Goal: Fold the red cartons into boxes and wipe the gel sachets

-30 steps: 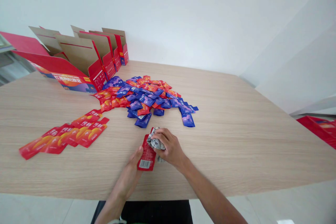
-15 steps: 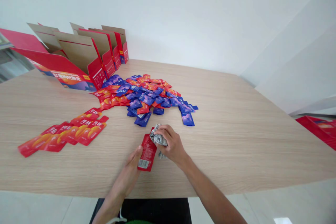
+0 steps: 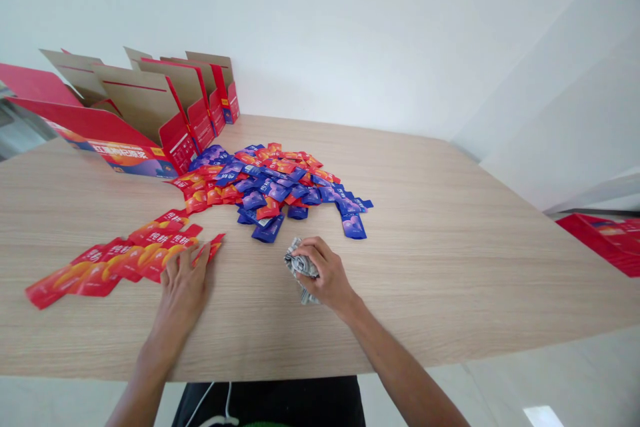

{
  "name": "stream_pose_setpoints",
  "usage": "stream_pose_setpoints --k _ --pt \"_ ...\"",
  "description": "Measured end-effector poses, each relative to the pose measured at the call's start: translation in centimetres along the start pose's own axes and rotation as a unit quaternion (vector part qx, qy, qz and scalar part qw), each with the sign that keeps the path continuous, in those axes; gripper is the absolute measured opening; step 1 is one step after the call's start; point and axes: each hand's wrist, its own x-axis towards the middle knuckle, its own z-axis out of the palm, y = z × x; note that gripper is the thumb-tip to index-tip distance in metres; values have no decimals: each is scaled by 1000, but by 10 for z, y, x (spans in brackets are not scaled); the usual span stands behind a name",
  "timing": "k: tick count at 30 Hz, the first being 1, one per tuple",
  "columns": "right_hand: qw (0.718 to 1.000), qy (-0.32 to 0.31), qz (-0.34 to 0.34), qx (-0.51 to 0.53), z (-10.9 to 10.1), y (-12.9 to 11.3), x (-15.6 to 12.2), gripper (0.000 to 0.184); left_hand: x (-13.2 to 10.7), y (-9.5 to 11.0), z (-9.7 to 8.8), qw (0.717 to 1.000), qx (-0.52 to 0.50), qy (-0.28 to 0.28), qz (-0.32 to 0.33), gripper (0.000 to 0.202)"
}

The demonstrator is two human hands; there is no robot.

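Right fingers [image 3: 316, 245] grip cloth [image 3: 303, 265] (room before table edge [image 3: 280, 373]).

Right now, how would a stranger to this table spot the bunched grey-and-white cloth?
On the pale wood-grain table, find the heap of red and blue printed pouches. On that heap's near side, the bare right hand grips the bunched grey-and-white cloth. Unlike the brightly coloured pouches, it is pale and crumpled into folds.

Over at ten o'clock, red cardboard boxes [image 3: 145, 107] stand with brown-lined flaps up on the pale wood-grain surface [image 3: 440, 247]. A white wall [image 3: 350, 40] rises at twelve, something red [image 3: 597, 243] shows near three, and a white cord [image 3: 229, 403] loops around seven.
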Motion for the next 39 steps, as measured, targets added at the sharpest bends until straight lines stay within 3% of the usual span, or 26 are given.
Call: stream_pose_setpoints --k 2,4,8,11,14,18,21,30,35,39 --pt "1000 -4 4 -2 -1 1 0 29 0 5 -8 996 75 -17 -35 58" --pt "1000 -6 5 -6 -1 1 0 31 -1 14 -17 990 120 0 -69 64" --pt "1000 -11 6 -6 -1 2 -1 33 7 29 -27 988 115 55 -91 65" --pt "1000 -10 9 -5 -2 2 -1 34 28 44 -17 998 44 29 -42 57" --pt "1000 -3 11 -6 -3 2 -1 34 61 68 2 998 -14 -28 47 47" --pt "1000 8 13 -14 -4 5 -1 32 100 104 25 990 -8 -50 129 40" --pt "1000 12 17 -22 -6 7 -1 33 112 119 36 986 2 -60 155 44" --pt "1000 10 21 -13 -8 6 -1 34 102 113 36 989 1 -39 141 48" --pt "1000 17 10 -19 -6 6 -1 29 94 103 26 987 -75 -15 144 39" --pt "1000 23 12 -15 -7 7 0 26 83 93 9 979 -167 34 108 18"
